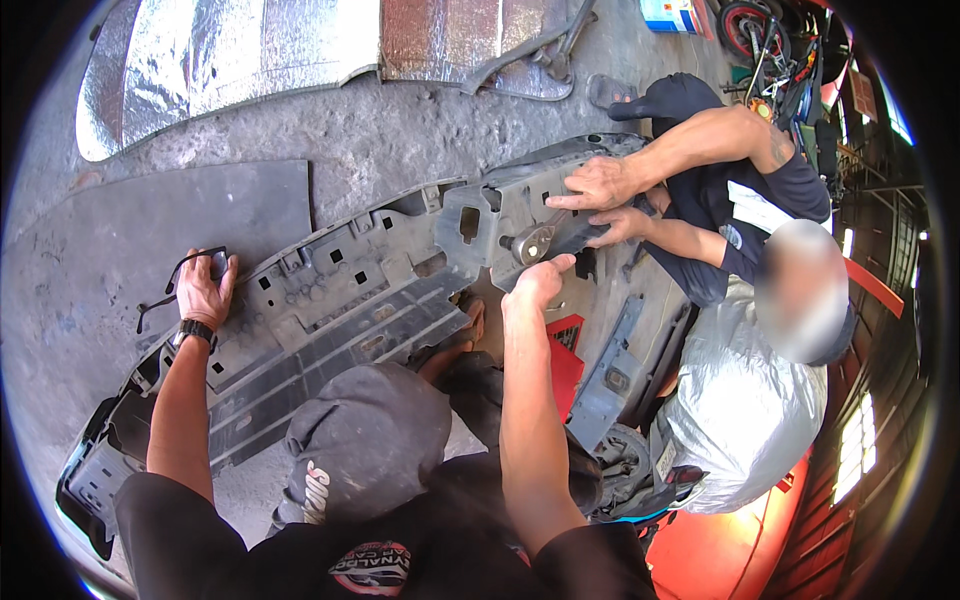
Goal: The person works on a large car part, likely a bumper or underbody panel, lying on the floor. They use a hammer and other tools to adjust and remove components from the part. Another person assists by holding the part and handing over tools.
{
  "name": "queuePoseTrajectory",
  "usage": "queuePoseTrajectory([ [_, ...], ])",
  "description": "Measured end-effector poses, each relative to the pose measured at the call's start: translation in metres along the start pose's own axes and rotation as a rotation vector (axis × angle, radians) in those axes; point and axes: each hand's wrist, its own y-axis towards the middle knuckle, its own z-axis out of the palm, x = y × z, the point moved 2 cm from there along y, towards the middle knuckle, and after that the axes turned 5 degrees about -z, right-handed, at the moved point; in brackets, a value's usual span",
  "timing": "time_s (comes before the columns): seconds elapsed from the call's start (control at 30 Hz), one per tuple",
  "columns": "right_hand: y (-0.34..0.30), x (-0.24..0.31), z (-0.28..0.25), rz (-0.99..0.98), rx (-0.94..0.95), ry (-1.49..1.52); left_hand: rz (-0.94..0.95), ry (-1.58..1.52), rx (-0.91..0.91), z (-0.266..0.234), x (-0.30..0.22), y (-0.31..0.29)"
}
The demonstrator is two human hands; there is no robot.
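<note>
A long grey car bumper [345, 270], its inner side up and pierced with square holes, lies diagonally in front of me. My left hand [206, 292], a dark band on its wrist, is at the bumper's far left edge, fingers curled over what looks like dark glasses [218, 262] with thin arms. My right hand [538, 285] is closed at the bumper's right part, its thumb side towards a co-worker; the gripped edge is mostly hidden. Just beyond it a silvery, round-headed metal tool [533, 244] rests on the bumper. The co-worker's hands [598, 184] reach over the bumper beside it.
The co-worker crouches at right. A grey cloth-covered form [370, 430] is close below the bumper. A dark flat sheet [230, 195] lies beyond it, with a silver reflective panel [250, 60] farther off. A motorcycle [755, 35] and a red panel [745, 535] are at the right.
</note>
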Motion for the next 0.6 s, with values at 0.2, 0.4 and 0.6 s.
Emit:
queuePoseTrajectory([
  [0.2,-0.0120,0.0080,0.0073,-0.042,-0.001,0.013,0.040,0.027,-0.066,0.0082,0.0108,-0.0013],
  [0.4,-0.0096,0.0101,0.0077,-0.042,-0.001,0.008,-0.011,-0.013,0.006,0.0033,0.0053,0.0001],
  [0.6,-0.0054,0.0055,0.0042,-0.068,-0.010,0.003,-0.007,-0.028,-0.020,0.0004,0.0016,-0.0004],
])
